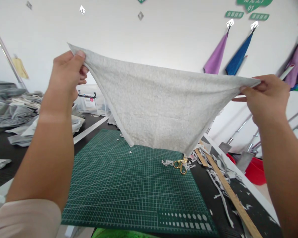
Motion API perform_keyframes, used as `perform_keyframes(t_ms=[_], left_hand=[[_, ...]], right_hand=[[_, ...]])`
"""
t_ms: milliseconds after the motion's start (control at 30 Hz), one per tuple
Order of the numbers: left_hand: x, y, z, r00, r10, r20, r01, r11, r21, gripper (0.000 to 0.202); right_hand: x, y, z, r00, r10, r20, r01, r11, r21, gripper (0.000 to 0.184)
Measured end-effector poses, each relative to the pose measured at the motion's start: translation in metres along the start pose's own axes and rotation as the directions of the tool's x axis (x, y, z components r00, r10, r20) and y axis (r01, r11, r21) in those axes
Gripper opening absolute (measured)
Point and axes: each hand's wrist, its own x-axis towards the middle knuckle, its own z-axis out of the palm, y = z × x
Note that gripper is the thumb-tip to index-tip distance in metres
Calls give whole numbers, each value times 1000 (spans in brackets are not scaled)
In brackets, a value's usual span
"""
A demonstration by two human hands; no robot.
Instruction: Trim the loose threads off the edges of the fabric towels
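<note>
A light grey piece of fabric point(154, 99) hangs stretched between my two raised hands, its lower edge just above the mat. My left hand point(71, 67) pinches its upper left corner between thumb and fingers. At the upper right corner, my right hand point(268, 96) grips the cloth the same way. Below lies a green cutting mat point(129, 188) with a white grid. Gold-handled scissors point(180, 165) rest near the mat's right edge, their blades mostly hidden, beside small fabric scraps point(167, 162).
Piled grey fabric point(20, 109) covers the table's left side. A wooden ruler point(230, 195) and fabric strips point(221, 198) lie on the right. Behind the cloth sits a clear plastic box point(89, 102). Purple point(217, 54) and blue cloths point(239, 54) hang from wall hooks. A red basin point(255, 172) stands beyond the table.
</note>
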Motion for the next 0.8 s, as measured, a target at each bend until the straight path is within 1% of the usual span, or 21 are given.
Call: perform_keyframes(t_ms=[33, 100, 167, 300, 400, 533, 600, 633, 700, 733, 800], left_hand=[[0, -2, -1, 998, 65, -18, -65, 998, 2, 28], [0, -7, -2, 997, 73, 22, -73, 997, -3, 29], [1, -9, -4, 996, 74, 47, -74, 997, -18, 29], [2, -10, -6, 994, 105, 41, -104, 994, -23, 30], [3, -9, -9, 993, 114, 33, -114, 993, -16, 29], [0, -8, -10, 991, 129, 29, -127, 990, -62, 29], [-3, -6, -4, 994, 113, 8, -112, 989, -98, 27], [-6, -5, 1, 996, 91, -9, -91, 990, -110, 25], [-15, -1, 16, 999, 39, -11, -40, 992, -122, 22], [-21, 2, 25, 1000, 17, 2, -17, 992, -124, 22], [-36, 10, 44, 998, 13, 61, -4, 989, -145, 24]], right_hand=[[2, 0, -1, 1000, 0, -10, 0, 1000, 21, 34], [5, -2, -3, 1000, 11, -16, -10, 998, 55, 34], [5, -7, -5, 1000, 12, -22, -10, 996, 83, 29], [0, -20, -9, 998, 13, -69, -8, 997, 71, 23], [-4, -30, -13, 998, 37, -51, -35, 999, 41, 19], [-7, -38, -17, 999, 52, -16, -51, 995, 85, 19], [-9, -42, -16, 996, 94, 6, -94, 990, 108, 19], [-11, -45, -14, 992, 121, 27, -123, 986, 115, 20], [-17, -54, -7, 980, 173, 98, -185, 974, 130, 18], [-22, -60, -2, 970, 193, 145, -212, 968, 134, 17], [-33, -74, 10, 949, 231, 217, -260, 959, 117, 15]])
